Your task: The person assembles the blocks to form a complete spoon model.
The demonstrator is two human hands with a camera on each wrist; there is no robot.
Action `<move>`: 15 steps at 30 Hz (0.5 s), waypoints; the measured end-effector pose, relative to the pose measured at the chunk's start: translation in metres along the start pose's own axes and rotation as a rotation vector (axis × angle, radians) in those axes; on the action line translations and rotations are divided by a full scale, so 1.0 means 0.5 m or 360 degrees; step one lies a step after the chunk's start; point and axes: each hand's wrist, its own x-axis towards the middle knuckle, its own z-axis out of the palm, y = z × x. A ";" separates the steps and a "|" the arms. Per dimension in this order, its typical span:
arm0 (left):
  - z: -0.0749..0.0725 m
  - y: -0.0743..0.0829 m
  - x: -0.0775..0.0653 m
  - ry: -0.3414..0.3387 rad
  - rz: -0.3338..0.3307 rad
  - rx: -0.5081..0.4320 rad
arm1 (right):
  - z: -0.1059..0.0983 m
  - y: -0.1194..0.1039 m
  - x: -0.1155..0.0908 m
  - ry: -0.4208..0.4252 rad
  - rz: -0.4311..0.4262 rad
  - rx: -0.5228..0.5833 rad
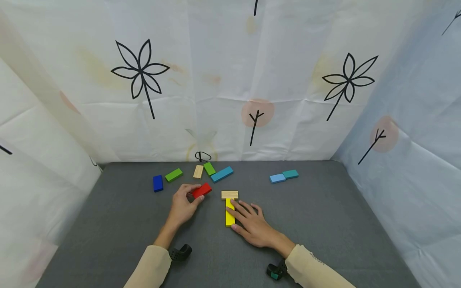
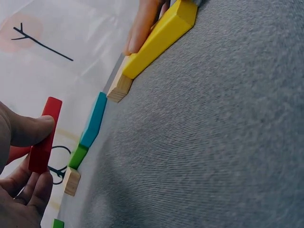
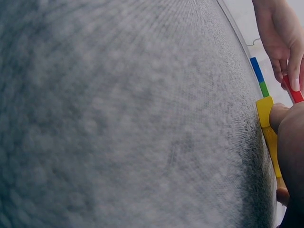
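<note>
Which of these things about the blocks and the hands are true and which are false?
1. The left hand holds the red block. True.
2. The right hand is lifting the yellow block high in the air. False: the block lies flat on the grey mat, and the hand's straight fingers rest against it.
3. A plain wooden block lies across the far end of the yellow block, like a letter T. True.
4. The dark blue block is stacked on top of the yellow block. False: it lies by itself on the mat, far off to the left.
5. Two light blue-green blocks lie side by side, away from both hands. True.
</note>
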 end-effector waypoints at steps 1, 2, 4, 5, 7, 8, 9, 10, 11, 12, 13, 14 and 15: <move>0.001 0.000 -0.001 -0.0013 -0.0008 0.0008 | 0.000 0.000 0.000 0.0003 0.0000 -0.0001; 0.003 -0.001 -0.003 -0.0027 -0.0014 0.0020 | 0.000 0.000 0.000 0.0003 0.0001 0.0001; 0.005 -0.001 -0.007 -0.0053 -0.0026 0.0033 | -0.001 -0.001 0.001 0.0001 0.0004 0.0006; 0.006 -0.001 -0.009 -0.0066 -0.0030 0.0039 | -0.001 -0.001 0.001 0.0001 0.0005 0.0008; 0.008 0.000 -0.014 -0.0089 -0.0031 0.0044 | -0.001 -0.001 0.001 0.0004 0.0005 0.0017; 0.009 0.000 -0.016 -0.0098 -0.0027 0.0046 | -0.001 -0.001 0.001 0.0004 0.0004 0.0021; 0.010 0.001 -0.018 -0.0105 -0.0025 0.0045 | -0.001 -0.001 0.001 0.0007 0.0004 0.0023; 0.012 0.001 -0.020 -0.0108 -0.0021 0.0045 | -0.001 -0.001 0.000 0.0009 0.0004 0.0026; 0.013 0.002 -0.022 -0.0110 -0.0020 0.0050 | -0.002 -0.001 0.000 0.0010 0.0003 0.0028; 0.015 0.001 -0.023 -0.0113 -0.0015 0.0055 | -0.002 -0.001 0.000 0.0011 0.0004 0.0031; 0.017 0.000 -0.024 -0.0114 -0.0015 0.0057 | -0.002 -0.001 0.000 0.0010 0.0004 0.0029; 0.019 -0.001 -0.025 -0.0115 -0.0013 0.0058 | -0.002 -0.001 0.000 0.0009 0.0005 0.0029; 0.020 -0.002 -0.026 -0.0116 -0.0012 0.0056 | -0.002 -0.001 0.000 0.0007 0.0006 0.0029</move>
